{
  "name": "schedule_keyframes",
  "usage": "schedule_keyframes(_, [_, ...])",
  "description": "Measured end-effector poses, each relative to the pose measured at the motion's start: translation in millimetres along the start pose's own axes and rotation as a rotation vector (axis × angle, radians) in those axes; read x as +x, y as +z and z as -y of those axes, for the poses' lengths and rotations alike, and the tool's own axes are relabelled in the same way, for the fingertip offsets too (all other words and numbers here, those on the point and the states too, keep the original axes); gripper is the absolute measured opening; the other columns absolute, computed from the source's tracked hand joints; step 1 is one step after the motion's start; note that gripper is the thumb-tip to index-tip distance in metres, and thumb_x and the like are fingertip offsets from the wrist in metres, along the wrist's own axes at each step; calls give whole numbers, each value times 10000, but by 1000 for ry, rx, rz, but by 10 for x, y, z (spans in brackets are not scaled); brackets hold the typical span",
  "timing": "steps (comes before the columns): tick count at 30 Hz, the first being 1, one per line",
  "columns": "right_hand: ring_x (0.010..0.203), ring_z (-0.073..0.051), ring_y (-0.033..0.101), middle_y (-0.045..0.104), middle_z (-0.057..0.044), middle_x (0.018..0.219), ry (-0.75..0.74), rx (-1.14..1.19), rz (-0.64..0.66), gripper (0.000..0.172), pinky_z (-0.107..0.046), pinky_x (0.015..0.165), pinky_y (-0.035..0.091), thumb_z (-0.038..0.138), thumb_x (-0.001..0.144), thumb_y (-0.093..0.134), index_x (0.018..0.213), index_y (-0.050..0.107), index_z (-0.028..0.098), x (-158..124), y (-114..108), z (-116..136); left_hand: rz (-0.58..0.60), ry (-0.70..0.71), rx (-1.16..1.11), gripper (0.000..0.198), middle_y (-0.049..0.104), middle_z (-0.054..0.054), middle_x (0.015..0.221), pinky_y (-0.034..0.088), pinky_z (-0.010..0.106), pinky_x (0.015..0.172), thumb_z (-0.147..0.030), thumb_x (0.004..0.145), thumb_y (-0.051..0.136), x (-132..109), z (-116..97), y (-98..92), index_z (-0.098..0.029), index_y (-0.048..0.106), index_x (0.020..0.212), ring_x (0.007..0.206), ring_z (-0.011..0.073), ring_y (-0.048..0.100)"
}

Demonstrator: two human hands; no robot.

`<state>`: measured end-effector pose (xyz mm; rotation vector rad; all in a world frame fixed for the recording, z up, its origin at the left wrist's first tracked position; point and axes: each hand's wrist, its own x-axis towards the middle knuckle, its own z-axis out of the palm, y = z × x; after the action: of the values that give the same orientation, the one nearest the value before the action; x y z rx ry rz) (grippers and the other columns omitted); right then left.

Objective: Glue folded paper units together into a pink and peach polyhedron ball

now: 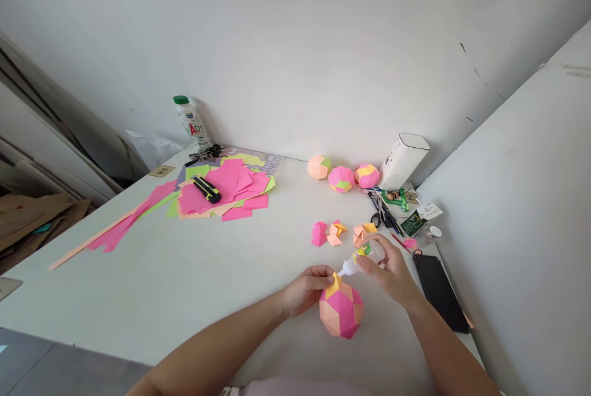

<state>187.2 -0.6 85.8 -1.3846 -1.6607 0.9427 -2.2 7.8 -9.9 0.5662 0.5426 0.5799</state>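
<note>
My left hand [305, 290] pinches an upright yellow paper flap at the top of a pink and peach folded-paper ball [340, 311]. In my right hand [393, 271] is a white glue bottle [351, 264], tilted so that its nozzle points down-left at the yellow flap. The nozzle tip is at or very close to the flap; whether it touches I cannot tell. Just beyond my hands lie small folded paper pieces: a pink one [318, 233], an orange and peach one [336, 233] and a peach and yellow one [361, 234], partly behind the bottle.
Along the wall sit three finished-looking paper balls [341, 179] beside a white box-shaped device [403, 161]. Scissors [377, 217], a small jar [429, 236] and a black pouch [441, 291] line the right edge. A cutter [207, 189] rests on pink paper sheets [231, 177] near a white bottle [192, 125].
</note>
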Motion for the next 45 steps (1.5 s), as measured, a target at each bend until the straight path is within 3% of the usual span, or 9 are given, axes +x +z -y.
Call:
schedule_keyframes(11, [520, -107, 336, 393, 54, 613, -4, 25, 30, 257, -231, 466, 281, 420, 761, 631, 795, 491, 207, -21, 11, 12, -7, -4, 13, 233, 578, 19, 627, 335, 250, 605, -290, 616, 768, 2, -5, 12, -120, 616, 668, 577, 112, 512])
schedule_keyframes(18, [505, -97, 315, 381, 58, 608, -7, 55, 62, 236, -229, 448, 246, 393, 772, 627, 773, 476, 211, -7, 11, -4, 8, -1, 9, 207, 591, 22, 638, 335, 254, 607, -279, 630, 756, 8, 8, -6, -121, 630, 675, 579, 115, 515])
schedule_keyframes(31, [540, -112, 373, 431, 40, 641, -29, 47, -2, 275, -232, 470, 293, 425, 752, 647, 760, 481, 205, -11, 56, -30, -12, -26, 5, 210, 548, 0, 584, 302, 243, 575, -261, 603, 760, -5, -27, 29, -125, 603, 634, 534, 97, 472])
schedule_keyframes(45, [547, -127, 382, 426, 43, 601, -82, 35, 28, 289, -249, 492, 305, 431, 736, 657, 712, 460, 220, -35, 46, 24, 3, -7, 10, 198, 589, 23, 627, 335, 250, 605, -270, 612, 757, 2, 5, 10, -121, 634, 655, 577, 115, 509])
